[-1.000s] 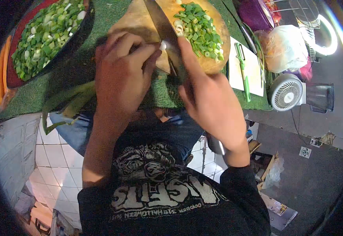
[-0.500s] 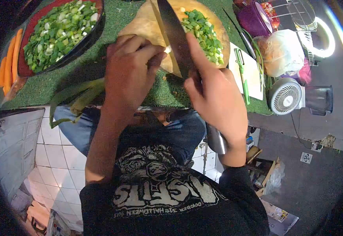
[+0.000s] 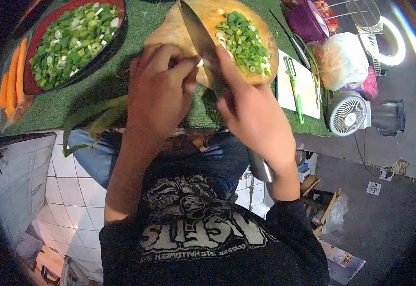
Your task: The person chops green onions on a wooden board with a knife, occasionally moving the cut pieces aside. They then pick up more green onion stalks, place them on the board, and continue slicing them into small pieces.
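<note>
On the round wooden board (image 3: 169, 29), my left hand (image 3: 160, 83) is closed round a green onion (image 3: 200, 62), whose white end shows at the fingertips. Its long green leaves (image 3: 86, 121) hang over the table edge, left of my wrist. My right hand (image 3: 255, 114) grips a large knife (image 3: 200, 38), index finger along the blade, the blade beside the onion's white end. Chopped green onion (image 3: 246, 43) lies in a pile on the board, right of the blade.
A red tray (image 3: 35, 44) of chopped green onion stands at the upper left, beside carrots (image 3: 12, 86). To the right are a white cutting board (image 3: 308, 97) with a green peeler (image 3: 293, 86), a plastic bag (image 3: 344, 62), a small fan (image 3: 348, 114) and a purple container (image 3: 308, 20).
The knife and my right hand have shifted left, and the blade is now closer to my left fingertips. My left hand still holds the green onion in nearly the same place.
</note>
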`<state>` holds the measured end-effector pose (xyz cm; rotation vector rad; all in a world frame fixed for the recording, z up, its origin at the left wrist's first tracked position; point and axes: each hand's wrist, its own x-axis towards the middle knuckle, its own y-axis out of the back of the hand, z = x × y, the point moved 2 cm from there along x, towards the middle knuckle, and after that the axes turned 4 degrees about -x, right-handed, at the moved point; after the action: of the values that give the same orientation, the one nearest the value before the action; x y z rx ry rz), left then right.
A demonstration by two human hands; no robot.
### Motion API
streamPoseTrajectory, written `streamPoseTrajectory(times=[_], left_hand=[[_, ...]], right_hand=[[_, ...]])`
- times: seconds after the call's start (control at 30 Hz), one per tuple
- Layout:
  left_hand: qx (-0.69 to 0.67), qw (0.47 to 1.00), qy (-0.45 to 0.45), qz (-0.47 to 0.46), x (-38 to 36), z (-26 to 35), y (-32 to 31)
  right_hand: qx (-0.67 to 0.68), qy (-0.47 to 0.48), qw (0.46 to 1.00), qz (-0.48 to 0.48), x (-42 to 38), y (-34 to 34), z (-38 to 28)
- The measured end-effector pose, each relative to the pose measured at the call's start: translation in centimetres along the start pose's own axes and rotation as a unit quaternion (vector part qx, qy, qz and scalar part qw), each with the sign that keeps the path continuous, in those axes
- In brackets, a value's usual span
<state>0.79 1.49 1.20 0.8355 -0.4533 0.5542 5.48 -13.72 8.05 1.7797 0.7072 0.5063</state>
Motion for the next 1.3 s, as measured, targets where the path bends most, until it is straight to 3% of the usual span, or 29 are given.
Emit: streamPoseTrajectory(times=[0.07, 0.27, 0.33, 0.43, 0.53, 0.57, 0.73, 1.0, 1.13, 1.3], left_hand=[[-0.001, 1.0, 0.009, -0.004, 0.0, 0.0, 0.2], [-0.001, 1.0, 0.001, -0.03, 0.7, 0.1, -0.4], [-0.027, 0.999, 0.013, -0.03, 0.5, -0.1, -0.6], [-0.011, 1.0, 0.005, -0.018, 0.2, -0.3, -1.0], [0.013, 1.0, -0.005, -0.014, 0.4, 0.2, -0.8], [0.013, 1.0, -0.008, -0.015, 0.5, 0.3, -0.8], [0.057, 0.998, -0.019, 0.003, 0.5, 0.4, -1.0], [0.057, 0.998, -0.009, 0.001, 0.8, 0.6, -1.5], [0.065, 0.998, -0.005, 0.002, 0.7, 0.5, -1.8], [0.038, 0.999, 0.001, 0.014, 0.5, 0.1, -1.6]], right_hand=[[0.01, 0.039, 0.999, 0.023, -1.2, 0.5, 0.1], [0.026, -0.013, 0.999, -0.023, -1.0, 1.0, 0.5], [0.014, 0.056, 0.997, 0.043, -1.0, 0.7, 1.0], [0.05, -0.007, 0.998, 0.049, -1.3, 2.3, 1.3], [0.002, 0.052, 0.994, 0.099, -1.4, 2.4, 1.4], [0.015, 0.021, 0.998, 0.056, -1.7, 2.5, 1.0], [0.009, 0.05, 0.997, 0.054, -2.3, 1.5, 1.0], [-0.019, -0.007, 1.0, -0.021, -3.0, 2.3, 0.5], [-0.003, 0.019, 1.0, 0.006, -3.1, 1.4, 1.2], [0.006, -0.02, 0.999, -0.036, -3.2, 1.8, 1.2]])
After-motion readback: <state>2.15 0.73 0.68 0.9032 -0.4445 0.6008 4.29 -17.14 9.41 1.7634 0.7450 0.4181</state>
